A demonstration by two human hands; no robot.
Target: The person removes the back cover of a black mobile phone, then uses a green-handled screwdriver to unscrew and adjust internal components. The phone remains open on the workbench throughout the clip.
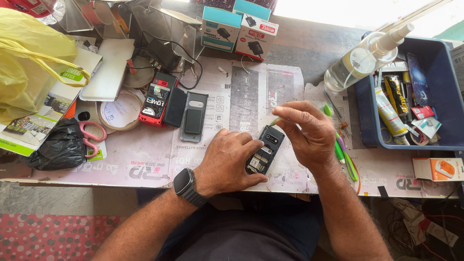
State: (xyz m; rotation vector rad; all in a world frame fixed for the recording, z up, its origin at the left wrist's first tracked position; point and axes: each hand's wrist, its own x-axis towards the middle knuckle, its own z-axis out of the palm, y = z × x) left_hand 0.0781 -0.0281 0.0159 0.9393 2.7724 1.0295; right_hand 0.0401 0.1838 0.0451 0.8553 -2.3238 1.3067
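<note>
A small black phone lies face down near the table's front edge, its back cover off and its insides showing. My left hand, with a dark watch on the wrist, rests on the table and grips the phone's left side. My right hand hovers just right of the phone and pinches a thin green-tipped tool above the phone's upper end.
A red-and-black phone and a grey back cover lie to the left. Pink scissors, a black bag and a yellow bag sit further left. A blue tray of tubes, a spray bottle and green toothbrushes are at right.
</note>
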